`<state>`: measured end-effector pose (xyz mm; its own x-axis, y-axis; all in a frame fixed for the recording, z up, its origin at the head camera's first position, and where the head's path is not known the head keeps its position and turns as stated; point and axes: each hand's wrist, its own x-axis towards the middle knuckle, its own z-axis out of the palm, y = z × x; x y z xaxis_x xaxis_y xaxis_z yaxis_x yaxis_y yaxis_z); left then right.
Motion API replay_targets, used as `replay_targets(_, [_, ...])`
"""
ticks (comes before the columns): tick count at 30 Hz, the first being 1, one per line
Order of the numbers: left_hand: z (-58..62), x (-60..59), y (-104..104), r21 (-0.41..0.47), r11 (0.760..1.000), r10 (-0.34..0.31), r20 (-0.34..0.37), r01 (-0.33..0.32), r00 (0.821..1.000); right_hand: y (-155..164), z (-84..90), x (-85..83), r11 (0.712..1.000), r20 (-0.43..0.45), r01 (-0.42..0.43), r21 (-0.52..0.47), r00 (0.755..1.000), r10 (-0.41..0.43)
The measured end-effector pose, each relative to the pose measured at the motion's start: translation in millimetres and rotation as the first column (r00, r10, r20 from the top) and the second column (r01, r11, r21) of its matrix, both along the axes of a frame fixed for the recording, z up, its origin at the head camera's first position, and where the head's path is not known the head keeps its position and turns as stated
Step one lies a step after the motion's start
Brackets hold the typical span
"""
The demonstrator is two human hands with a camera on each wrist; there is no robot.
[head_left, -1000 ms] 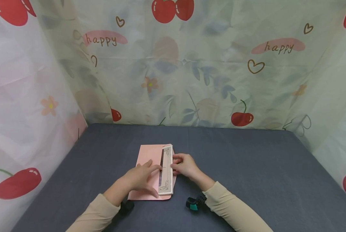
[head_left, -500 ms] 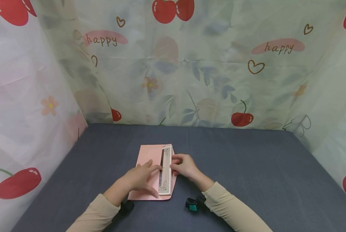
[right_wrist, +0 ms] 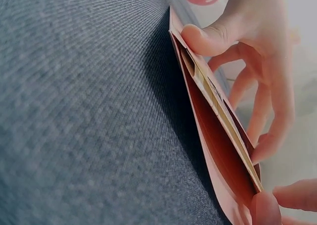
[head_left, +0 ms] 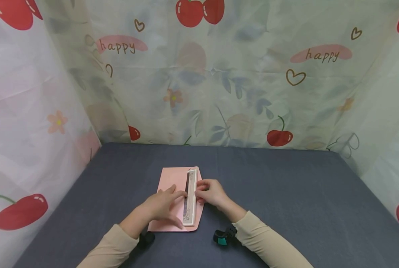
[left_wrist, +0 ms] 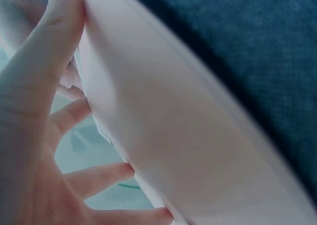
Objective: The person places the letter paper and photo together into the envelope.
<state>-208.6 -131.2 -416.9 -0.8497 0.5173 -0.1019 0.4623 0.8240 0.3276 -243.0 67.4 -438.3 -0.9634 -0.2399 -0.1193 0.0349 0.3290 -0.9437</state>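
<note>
A pink envelope (head_left: 170,179) lies flat on the dark grey table (head_left: 286,193). A white card (head_left: 191,178) with an ornate printed border sits lengthwise in the envelope's open right side, partly inside. My left hand (head_left: 167,199) rests flat on the envelope with its fingers straight, the index tip at the card's left edge. My right hand (head_left: 204,191) holds the card's right edge with curled fingers. In the right wrist view the thumb (right_wrist: 208,36) presses the card (right_wrist: 225,121) inside the open envelope (right_wrist: 208,136). The left wrist view shows spread fingers (left_wrist: 94,178) against the pink envelope (left_wrist: 173,136).
A cloth printed with cherries (head_left: 279,137) and the word happy walls the table at the back and both sides. Small black wrist cameras (head_left: 223,236) sit under each sleeve near the table's front edge.
The card has slid a little to the left, deeper into the envelope, and my right hand has followed it. My left hand has stayed in place.
</note>
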Motion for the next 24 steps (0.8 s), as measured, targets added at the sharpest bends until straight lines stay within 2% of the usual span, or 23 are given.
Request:
replay_targets(6, [1.1, 0.8, 0.8, -0.008, 1.000, 0.017, 0.018, -0.017, 1.000, -1.5, -1.4, -0.9, 1.000, 0.011, -0.003, -0.024, 1.000, 0.003])
replay_targets(15, [0.7, 0.2, 1.2, -0.016, 0.999, 0.034, 0.037, -0.033, 0.999, -3.0, 3.6, 3.3, 1.000, 0.000, -0.008, -0.001, 1.000, 0.008])
replay_targets(24, [0.0, -0.1, 1.3, -0.020, 0.999, 0.031, 0.034, -0.031, 0.999, -3.2, -0.5, 0.8, 1.000, -0.008, -0.015, -0.010, 1.000, 0.015])
